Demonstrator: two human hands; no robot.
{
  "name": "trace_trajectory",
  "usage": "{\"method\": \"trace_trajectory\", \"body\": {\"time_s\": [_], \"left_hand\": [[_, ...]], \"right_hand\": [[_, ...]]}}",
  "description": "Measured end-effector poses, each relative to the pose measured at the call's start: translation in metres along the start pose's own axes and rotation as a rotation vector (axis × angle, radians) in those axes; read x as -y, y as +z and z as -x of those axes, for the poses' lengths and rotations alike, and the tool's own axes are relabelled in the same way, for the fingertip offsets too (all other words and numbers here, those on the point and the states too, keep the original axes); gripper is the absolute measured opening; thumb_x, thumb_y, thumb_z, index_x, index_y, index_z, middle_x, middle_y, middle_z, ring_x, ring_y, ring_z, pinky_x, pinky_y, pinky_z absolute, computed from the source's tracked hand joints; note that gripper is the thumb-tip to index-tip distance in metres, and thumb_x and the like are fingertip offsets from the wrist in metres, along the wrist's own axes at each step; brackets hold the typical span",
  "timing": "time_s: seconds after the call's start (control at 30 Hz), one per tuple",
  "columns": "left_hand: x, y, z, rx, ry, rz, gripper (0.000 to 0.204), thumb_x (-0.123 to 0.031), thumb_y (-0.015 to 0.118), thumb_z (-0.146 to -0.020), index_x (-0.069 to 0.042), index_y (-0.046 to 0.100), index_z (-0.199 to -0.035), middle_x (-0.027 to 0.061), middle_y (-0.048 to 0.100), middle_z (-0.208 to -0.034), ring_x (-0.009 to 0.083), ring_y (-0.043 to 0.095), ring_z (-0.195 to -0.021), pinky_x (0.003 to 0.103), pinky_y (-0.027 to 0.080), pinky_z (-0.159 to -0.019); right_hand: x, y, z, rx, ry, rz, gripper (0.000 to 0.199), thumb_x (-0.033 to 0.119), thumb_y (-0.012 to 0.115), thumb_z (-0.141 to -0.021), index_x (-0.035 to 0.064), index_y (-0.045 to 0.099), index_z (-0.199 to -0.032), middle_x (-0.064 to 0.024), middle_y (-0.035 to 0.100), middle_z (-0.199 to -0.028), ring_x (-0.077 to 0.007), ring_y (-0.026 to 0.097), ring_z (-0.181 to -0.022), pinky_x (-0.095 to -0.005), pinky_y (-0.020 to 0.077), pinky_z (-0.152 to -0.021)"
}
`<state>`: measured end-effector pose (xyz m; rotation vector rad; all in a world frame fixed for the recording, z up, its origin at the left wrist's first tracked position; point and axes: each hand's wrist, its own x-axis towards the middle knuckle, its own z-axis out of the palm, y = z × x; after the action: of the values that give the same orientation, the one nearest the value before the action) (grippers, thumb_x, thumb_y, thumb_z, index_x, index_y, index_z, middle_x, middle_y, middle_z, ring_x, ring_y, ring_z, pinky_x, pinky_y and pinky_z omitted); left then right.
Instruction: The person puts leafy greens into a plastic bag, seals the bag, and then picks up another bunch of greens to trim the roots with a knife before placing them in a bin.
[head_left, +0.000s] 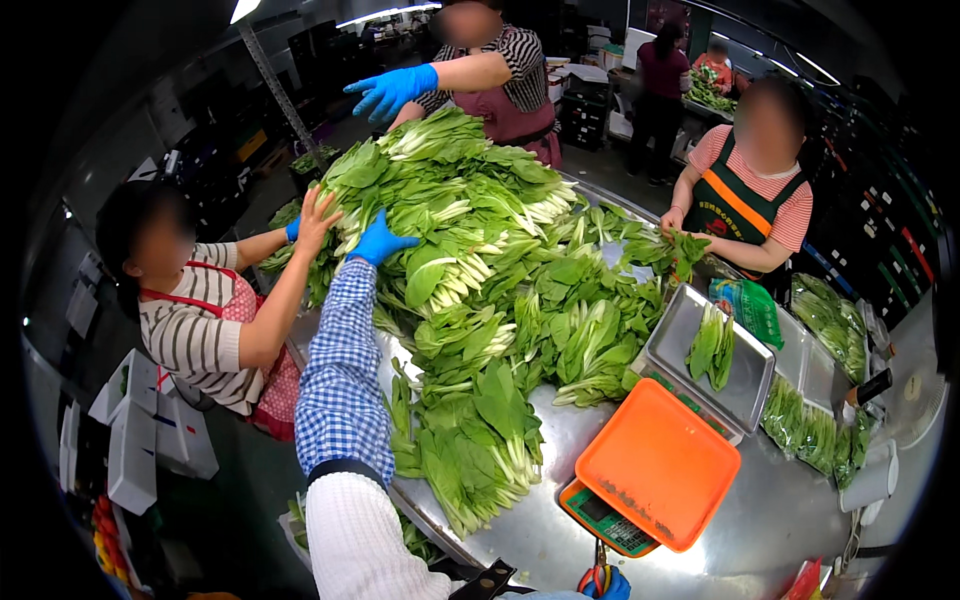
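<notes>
A big heap of leafy greens (460, 230) with pale stems covers much of the metal table. My left hand (378, 242), in a blue glove, reaches far forward against the heap's left side, its thumb and a finger spread apart; some fingers are hidden. At the bottom edge, my right hand (612, 584), also gloved in blue, is closed around red-handled scissors (597, 574), partly cut off by the frame. Close by stands a kitchen scale with an orange tray (660, 465). A looser bundle of greens (475, 445) lies near the table's front left.
A co-worker at left has a bare hand (316, 222) on the heap. Another reaches a blue-gloved hand (392, 92) over it. A third handles leaves at right. A steel scale (755, 395) holds some greens, beside bagged greens (800, 425) and a white cup (872, 478).
</notes>
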<state>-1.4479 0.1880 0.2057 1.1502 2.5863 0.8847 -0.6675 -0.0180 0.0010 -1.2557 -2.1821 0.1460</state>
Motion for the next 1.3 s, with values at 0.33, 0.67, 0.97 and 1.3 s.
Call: {"method": "trace_trajectory", "body": {"time_s": [0.33, 0.67, 0.97, 1.3], "left_hand": [[0.015, 0.021, -0.012, -0.11, 0.196, 0.034, 0.098, -0.045, 0.078, -0.056, -0.008, 0.033, -0.134, 0.0252, 0.045, -0.124, 0.0347, 0.047, -0.113, 0.04, 0.039, -0.096], [0.004, 0.027, -0.015, -0.251, 0.158, 0.062, 0.068, -0.026, 0.072, -0.065, -0.01, 0.047, -0.126, 0.0194, 0.06, -0.106, 0.0297, 0.058, -0.097, 0.037, 0.045, -0.085], [-0.061, -0.044, 0.029, -0.286, 0.194, -0.159, 0.052, -0.016, 0.073, -0.068, -0.008, 0.057, -0.117, 0.0187, 0.058, -0.112, 0.0238, 0.06, -0.094, 0.035, 0.049, -0.076], [-0.153, -0.045, 0.195, -0.11, 0.934, 0.088, 0.062, 0.015, 0.052, -0.057, -0.009, 0.059, -0.114, 0.0106, 0.054, -0.12, 0.0259, 0.049, -0.111, 0.034, 0.039, -0.096]], "right_hand": [[-0.004, 0.002, 0.011, 0.102, 0.148, -0.073, 0.036, 0.018, 0.06, -0.07, -0.0034, 0.056, -0.098, -0.0166, 0.055, -0.072, -0.0324, 0.052, -0.055, -0.0396, 0.0438, -0.049], [0.0, -0.004, 0.0, 0.042, -0.033, -0.033, 0.036, 0.017, 0.059, -0.069, -0.0046, 0.057, -0.097, -0.0225, 0.056, -0.077, -0.0366, 0.053, -0.058, -0.0422, 0.0448, -0.05], [0.007, -0.005, 0.007, 0.135, 0.273, -0.195, 0.039, 0.014, 0.058, -0.07, -0.0053, 0.056, -0.104, -0.022, 0.057, -0.073, -0.036, 0.055, -0.057, -0.0437, 0.0465, -0.055], [0.022, -0.01, 0.001, 0.145, 0.384, -0.039, 0.051, 0.014, 0.063, -0.066, 0.0039, 0.052, -0.115, -0.017, 0.053, -0.103, -0.0339, 0.05, -0.094, -0.0418, 0.0396, -0.082]]}}
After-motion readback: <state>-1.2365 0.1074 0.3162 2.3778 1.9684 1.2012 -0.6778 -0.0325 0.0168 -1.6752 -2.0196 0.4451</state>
